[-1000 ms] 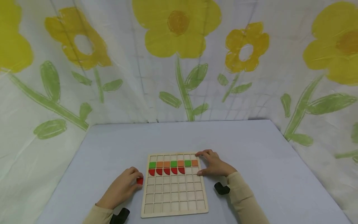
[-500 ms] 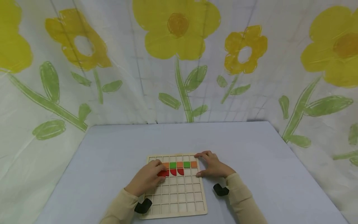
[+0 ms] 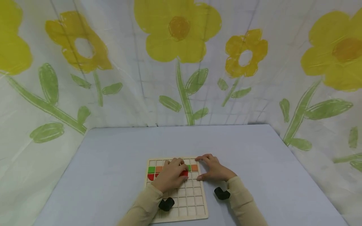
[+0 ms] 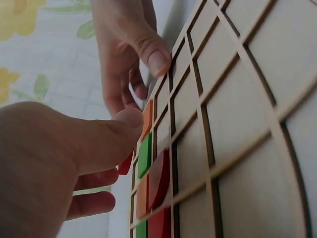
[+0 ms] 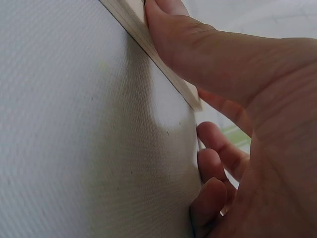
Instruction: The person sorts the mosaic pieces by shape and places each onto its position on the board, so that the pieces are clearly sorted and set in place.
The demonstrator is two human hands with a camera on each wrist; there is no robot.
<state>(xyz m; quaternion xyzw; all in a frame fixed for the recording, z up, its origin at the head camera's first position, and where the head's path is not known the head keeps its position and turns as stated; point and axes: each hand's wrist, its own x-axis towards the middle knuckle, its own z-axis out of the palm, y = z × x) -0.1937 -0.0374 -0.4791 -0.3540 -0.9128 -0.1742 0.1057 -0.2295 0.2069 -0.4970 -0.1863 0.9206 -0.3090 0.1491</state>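
My left hand reaches across the wooden grid board and pinches a small red tile between thumb and fingers, close over the third row. In the left wrist view, red quarter-round tiles sit in that row, beside a row of green tiles and orange tiles. Part of both rows is hidden under the left hand in the head view. At the board's upper right edge rests my right hand, its thumb on the frame and its forefinger at the corner.
A pale grey-white table carries the board. Behind it hangs a white curtain printed with yellow flowers. Each wrist bears a black camera, one on the left wrist and one on the right wrist.
My left hand has carried the red tile from beside the board's left edge rightward across the third row. The right hand stays at the board's right edge.
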